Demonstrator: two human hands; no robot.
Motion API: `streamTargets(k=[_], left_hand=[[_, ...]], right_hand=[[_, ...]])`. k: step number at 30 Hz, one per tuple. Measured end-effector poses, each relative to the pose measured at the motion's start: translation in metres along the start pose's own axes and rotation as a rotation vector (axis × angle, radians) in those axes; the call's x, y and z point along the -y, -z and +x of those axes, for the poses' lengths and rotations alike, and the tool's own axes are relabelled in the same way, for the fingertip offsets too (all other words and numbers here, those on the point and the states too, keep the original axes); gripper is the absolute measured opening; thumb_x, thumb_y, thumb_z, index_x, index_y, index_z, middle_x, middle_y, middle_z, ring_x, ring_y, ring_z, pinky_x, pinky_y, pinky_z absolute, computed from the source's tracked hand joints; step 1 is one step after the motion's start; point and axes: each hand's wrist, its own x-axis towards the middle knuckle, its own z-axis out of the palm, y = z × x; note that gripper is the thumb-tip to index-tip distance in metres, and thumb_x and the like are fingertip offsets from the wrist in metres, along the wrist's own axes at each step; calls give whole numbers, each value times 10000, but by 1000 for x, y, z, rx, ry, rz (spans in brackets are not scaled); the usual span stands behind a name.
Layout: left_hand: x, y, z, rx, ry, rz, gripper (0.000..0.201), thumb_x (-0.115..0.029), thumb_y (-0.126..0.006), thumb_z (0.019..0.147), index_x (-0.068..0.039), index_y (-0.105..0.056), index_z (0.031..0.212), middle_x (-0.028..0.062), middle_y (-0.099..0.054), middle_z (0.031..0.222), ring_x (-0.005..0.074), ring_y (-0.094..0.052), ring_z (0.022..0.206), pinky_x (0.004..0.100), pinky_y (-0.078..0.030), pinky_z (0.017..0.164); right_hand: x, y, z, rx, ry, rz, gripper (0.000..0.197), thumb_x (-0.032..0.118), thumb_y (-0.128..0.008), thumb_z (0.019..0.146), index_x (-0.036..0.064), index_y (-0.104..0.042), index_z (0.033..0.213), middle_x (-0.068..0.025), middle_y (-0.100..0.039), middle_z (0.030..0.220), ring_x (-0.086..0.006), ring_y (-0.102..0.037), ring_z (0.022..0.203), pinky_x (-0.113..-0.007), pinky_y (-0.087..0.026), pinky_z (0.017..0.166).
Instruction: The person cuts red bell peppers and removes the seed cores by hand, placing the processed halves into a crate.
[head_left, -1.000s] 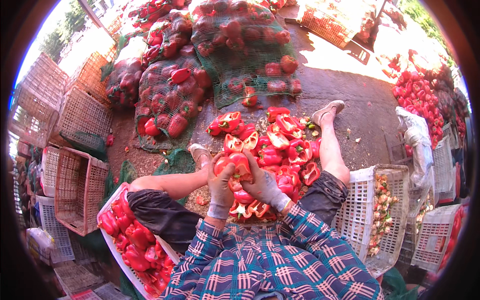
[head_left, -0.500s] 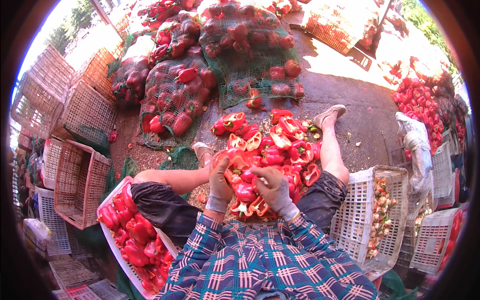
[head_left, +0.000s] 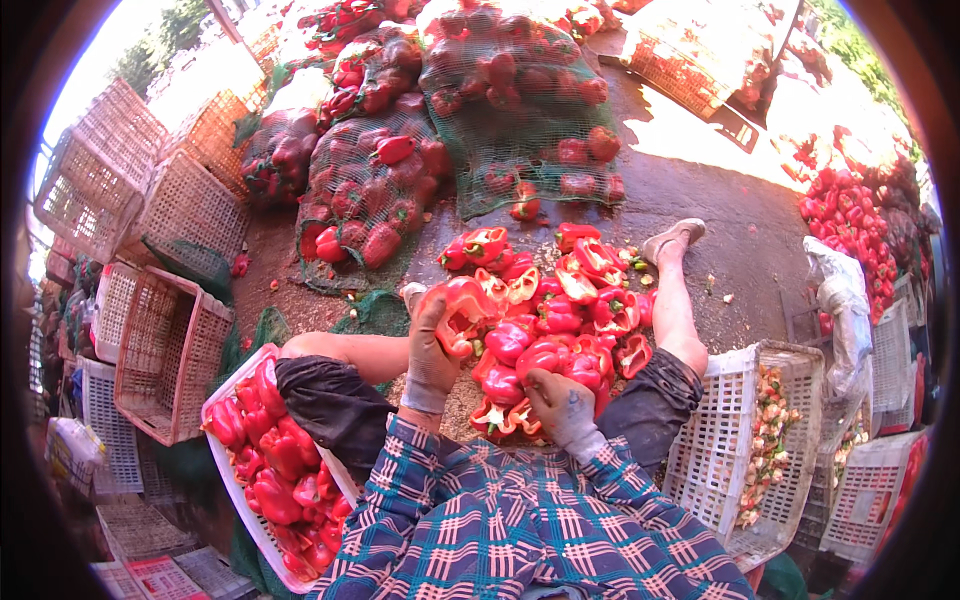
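My gloved left hand (head_left: 432,358) is wrapped round a hollow red bell pepper (head_left: 462,312), its cut opening and pale inner ribs showing. My gloved right hand (head_left: 563,408) has curled fingers beside the pile; whatever they may hold is hidden. Between my legs lies a heap of red bell peppers (head_left: 558,317), some whole, some cut open. At my left thigh stands a white crate of red peppers (head_left: 212,408). By my right thigh, another white crate (head_left: 708,425) contains pale cores with green bits.
Green mesh sacks of red peppers (head_left: 375,185) stand ahead on the wet floor (head_left: 700,190). Stacked plastic crates (head_left: 185,215) line the left side. At the far right are more loose red peppers (head_left: 845,225) and a hanging pale plastic sheet (head_left: 840,300). Small scraps litter the floor.
My hands have moved apart: the left holds the hollow pepper further from the right, which has drawn back lower, toward my body. The whole view has shifted slightly.
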Motion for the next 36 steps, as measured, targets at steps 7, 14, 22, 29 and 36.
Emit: streamTargets(k=[7, 14, 22, 29, 36], left_hand=[[-164, 0, -95, -199, -451, 346, 514, -220, -656, 917, -59, -449, 1359, 119, -585, 1203, 246, -628, 1089, 266, -585, 724], [-151, 22, -131, -224, -435, 116, 565, -265, -667, 911, -51, -432, 1378, 108, -562, 1260, 238, -608, 1148, 293, -580, 754], [-225, 35, -195, -658, -924, 906, 515, -174, -710, 845, -10, -533, 1301, 115, -584, 1267, 210, -581, 1139, 345, -483, 999], [-159, 141, -270, -815, -57, 2342, 736, -617, -547, 899, -56, -508, 1373, 179, -588, 1151, 373, -582, 1034, 498, -463, 883], [-117, 230, -234, -734, -159, 2393, 429, -453, -474, 946, -159, -589, 1237, 98, -618, 899, 337, -581, 868, 513, -446, 696]], right_hand=[[-19, 4, 14, 117, -249, -4, 490, 213, -676, 865, 143, -588, 1342, -127, -714, 819, -292, -695, 707, -414, -532, 649], [122, -4, 70, 180, 440, 392, 410, 59, -744, 784, 66, -659, 1186, -111, -682, 828, -285, -666, 724, -386, -513, 649], [120, -13, 80, 154, 350, 372, 379, 18, -703, 816, 34, -651, 1191, -109, -687, 835, -271, -670, 750, -369, -511, 674], [104, -31, 55, 269, 254, 384, 334, 12, -674, 841, 3, -657, 1175, -144, -700, 860, -256, -693, 767, -354, -539, 699], [62, 1, 43, 91, 103, 337, 332, 18, -693, 848, 20, -665, 1179, -113, -710, 867, -223, -692, 785, -323, -537, 687]])
